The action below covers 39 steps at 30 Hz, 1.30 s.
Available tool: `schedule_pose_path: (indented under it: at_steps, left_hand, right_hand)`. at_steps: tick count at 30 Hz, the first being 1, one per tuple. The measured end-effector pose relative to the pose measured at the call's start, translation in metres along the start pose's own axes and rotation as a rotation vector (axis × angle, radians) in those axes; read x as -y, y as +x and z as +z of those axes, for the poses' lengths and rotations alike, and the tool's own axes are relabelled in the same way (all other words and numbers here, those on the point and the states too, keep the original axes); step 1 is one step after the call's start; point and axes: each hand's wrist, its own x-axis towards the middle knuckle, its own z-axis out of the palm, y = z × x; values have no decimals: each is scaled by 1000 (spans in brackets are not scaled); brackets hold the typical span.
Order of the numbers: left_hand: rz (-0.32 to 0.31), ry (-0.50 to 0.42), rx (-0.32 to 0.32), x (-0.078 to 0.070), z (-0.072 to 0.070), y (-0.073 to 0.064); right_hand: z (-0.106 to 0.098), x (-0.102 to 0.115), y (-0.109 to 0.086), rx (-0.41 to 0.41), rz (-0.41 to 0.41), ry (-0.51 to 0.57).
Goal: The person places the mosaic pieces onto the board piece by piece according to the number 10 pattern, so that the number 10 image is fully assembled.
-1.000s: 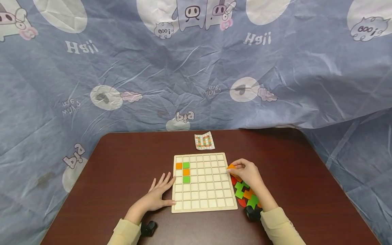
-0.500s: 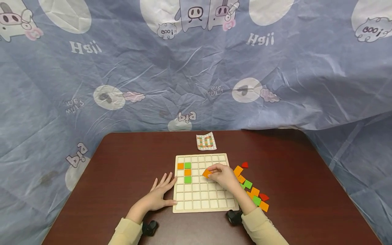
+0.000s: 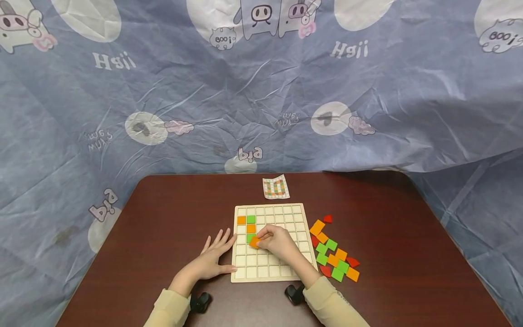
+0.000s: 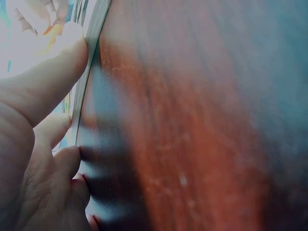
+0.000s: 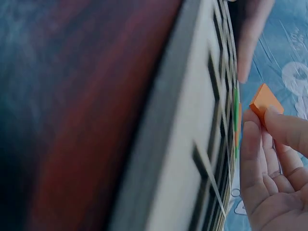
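Note:
My right hand (image 3: 278,244) pinches an orange square tile (image 5: 266,102) between thumb and fingers. In the head view that tile overlaps the lower edge of a green tile (image 3: 250,238) in the second column of the wooden grid board (image 3: 286,273). Above it in that column sit an orange tile (image 3: 251,228) and a green tile (image 3: 251,219). Another orange tile (image 3: 241,220) fills a cell of the first column. My left hand (image 3: 209,260) lies with fingers spread at the board's left edge, thumb and index fingertip touching it.
Right of the board lies a loose group of green tiles (image 3: 331,245), orange tiles (image 3: 352,274) and red curved pieces (image 3: 352,262). Behind the board is a small paper card (image 3: 275,187) with a coloured grid pattern. A patterned cloth (image 3: 229,91) hangs beyond the dark wooden table (image 3: 188,200).
My right hand has carried the orange tile leftward from the loose pieces, across the board to the second column. The left hand has stayed at the board's edge.

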Motion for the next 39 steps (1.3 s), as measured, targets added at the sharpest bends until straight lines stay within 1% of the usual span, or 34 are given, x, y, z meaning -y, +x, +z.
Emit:
schedule_pose_path:
  at_steps: [4, 11, 17, 20, 24, 27, 34, 36, 39]
  left_hand:
    - [4, 8, -2, 1, 0, 1]
    - [4, 5, -4, 1, 1, 1]
    - [6, 4, -2, 1, 1, 1]
    - [9, 7, -3, 0, 0, 1]
    - [12, 12, -1, -1, -1, 0]
    - [13, 16, 0, -1, -1, 1]
    - [14, 14, -2, -1, -1, 1]
    - [15, 13, -1, -1, -1, 1]
    - [16, 10, -2, 0, -1, 1]
  right_hand:
    - [7, 3, 0, 8, -32, -55]
    - [13, 10, 2, 11, -101, -205]
    - [16, 11, 2, 22, -119, -263]
    - [17, 12, 2, 5, -130, -290]
    - [19, 12, 4, -14, -128, -357]
    - [19, 12, 4, -22, -115, -393]
    - [20, 11, 3, -36, -133, -412]
    - [19, 10, 2, -31, -131, -392]
    - [16, 9, 0, -21, -121, -334]
